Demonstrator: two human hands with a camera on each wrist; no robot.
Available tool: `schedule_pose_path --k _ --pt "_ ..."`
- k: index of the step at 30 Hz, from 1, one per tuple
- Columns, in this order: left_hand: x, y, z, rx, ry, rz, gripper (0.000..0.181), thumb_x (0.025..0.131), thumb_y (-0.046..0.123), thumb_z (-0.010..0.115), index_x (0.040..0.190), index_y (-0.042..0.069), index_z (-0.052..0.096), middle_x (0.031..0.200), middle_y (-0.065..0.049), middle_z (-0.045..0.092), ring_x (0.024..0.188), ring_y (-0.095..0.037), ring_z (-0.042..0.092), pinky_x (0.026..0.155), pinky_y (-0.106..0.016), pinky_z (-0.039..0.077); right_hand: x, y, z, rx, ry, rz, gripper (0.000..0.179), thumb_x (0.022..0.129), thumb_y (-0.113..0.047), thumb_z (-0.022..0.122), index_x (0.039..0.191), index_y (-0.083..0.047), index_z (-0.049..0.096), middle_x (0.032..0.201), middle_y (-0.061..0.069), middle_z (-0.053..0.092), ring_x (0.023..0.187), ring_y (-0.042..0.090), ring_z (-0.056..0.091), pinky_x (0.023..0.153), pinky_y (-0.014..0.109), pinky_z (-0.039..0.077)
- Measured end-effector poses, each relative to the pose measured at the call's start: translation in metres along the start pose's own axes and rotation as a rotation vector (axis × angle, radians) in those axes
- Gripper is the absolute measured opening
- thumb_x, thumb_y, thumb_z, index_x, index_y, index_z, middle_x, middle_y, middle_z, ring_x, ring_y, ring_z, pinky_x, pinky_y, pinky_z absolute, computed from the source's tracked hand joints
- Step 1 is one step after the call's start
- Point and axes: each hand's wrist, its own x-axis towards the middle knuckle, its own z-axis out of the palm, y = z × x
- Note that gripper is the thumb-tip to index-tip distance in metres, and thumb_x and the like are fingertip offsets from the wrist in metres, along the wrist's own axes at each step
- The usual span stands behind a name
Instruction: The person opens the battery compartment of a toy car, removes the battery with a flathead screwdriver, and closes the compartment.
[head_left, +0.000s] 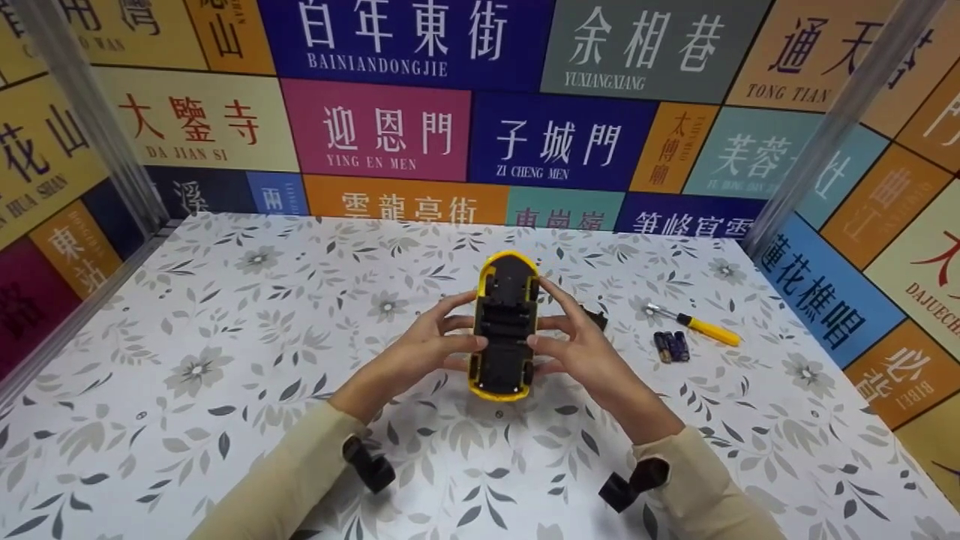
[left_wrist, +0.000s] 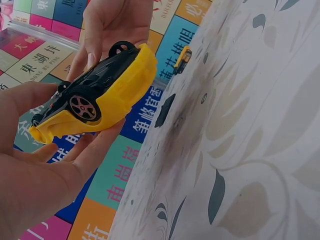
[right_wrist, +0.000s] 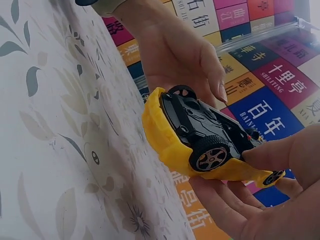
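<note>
A yellow toy car is held above the table with its black underside facing up. An uncovered compartment with dividers shows midway along that underside. On one side my left hand grips the car, thumb on the bottom and fingers beneath. The right hand grips the opposite side in the same way. Spoked wheels and a yellow body appear in the left wrist view. From the right wrist, the car is seen tilted, with the right thumb pressing its underside.
Right of the hands lie several small dark batteries side by side. Behind them is a screwdriver with a yellow handle. A small black plastic piece is partly hidden by the right hand. Sign-covered panels enclose the table.
</note>
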Motion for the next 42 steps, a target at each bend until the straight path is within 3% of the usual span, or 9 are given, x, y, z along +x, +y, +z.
schedule_pose_path --k 11,21,29,34,42 --pt "-0.001 -0.001 0.001 0.000 -0.021 0.021 0.096 0.085 -0.012 0.060 0.161 0.026 0.015 0.146 -0.022 0.049 0.102 -0.023 0.069 0.086 -0.044 0.062 0.002 0.001 0.000 -0.059 0.023 -0.010 0.075 0.099 -0.006 0.058 0.160 -0.033 0.023 0.139 0.026 0.050 0.109 0.030 0.066 0.082 0.040 0.063" --pt "-0.003 -0.003 0.003 -0.048 -0.060 0.059 0.105 0.083 -0.018 0.055 0.161 0.036 0.010 0.143 -0.024 0.047 0.101 -0.027 0.070 0.084 -0.047 0.062 0.001 0.002 0.002 -0.076 0.018 -0.011 0.071 0.098 -0.002 0.057 0.159 -0.027 0.029 0.138 0.026 0.051 0.107 0.027 0.066 0.081 0.039 0.063" --pt "0.000 -0.005 0.002 -0.084 0.050 -0.015 0.106 0.081 -0.018 0.057 0.159 0.039 0.012 0.141 -0.023 0.051 0.097 -0.025 0.069 0.077 -0.043 0.063 0.002 0.002 -0.006 -0.125 -0.002 -0.002 0.064 0.100 -0.008 0.055 0.158 -0.018 0.031 0.146 0.027 0.046 0.131 0.040 0.053 0.100 0.050 0.056" --pt "0.002 -0.010 0.000 -0.098 0.109 -0.039 0.104 0.083 -0.017 0.055 0.159 0.039 0.011 0.142 -0.023 0.051 0.100 -0.026 0.067 0.077 -0.043 0.062 0.003 -0.003 -0.021 -0.165 0.047 0.022 0.060 0.102 -0.011 0.054 0.157 -0.017 0.033 0.146 0.024 0.047 0.134 0.037 0.051 0.104 0.045 0.054" --pt "0.004 -0.010 0.002 -0.118 0.121 -0.043 0.104 0.084 -0.019 0.054 0.161 0.034 0.008 0.145 -0.026 0.047 0.108 -0.032 0.065 0.086 -0.050 0.061 -0.002 -0.016 -0.043 -0.173 0.098 0.049 0.059 0.103 -0.018 0.055 0.157 -0.022 0.033 0.148 0.019 0.047 0.134 0.035 0.052 0.106 0.040 0.053"
